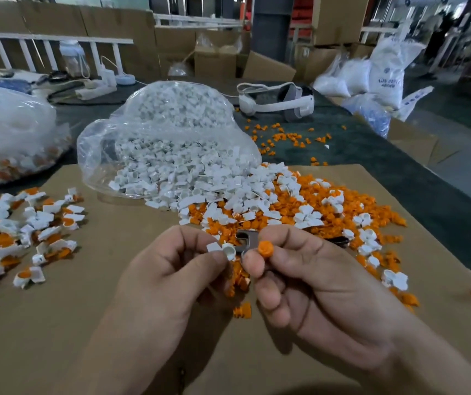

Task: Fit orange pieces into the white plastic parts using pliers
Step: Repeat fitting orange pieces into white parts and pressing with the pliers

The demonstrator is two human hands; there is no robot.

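Note:
My left hand (pixel 171 269) pinches a small white plastic part (pixel 224 249), its round socket turned toward the right. My right hand (pixel 308 280) pinches an orange piece (pixel 265 248) between thumb and forefinger, just right of the socket and a little apart from it. The grey metal pliers (pixel 247 238) lie on the cardboard behind my fingers, their dark handle (pixel 339 240) poking out to the right among the loose parts.
A mixed heap of white parts and orange pieces (pixel 299 206) spills from an open clear bag (pixel 168 143) onto the cardboard sheet (pixel 114 280). Fitted parts (pixel 20 232) lie scattered at the left. A second bag (pixel 9 132) and a headset (pixel 279 102) lie further back.

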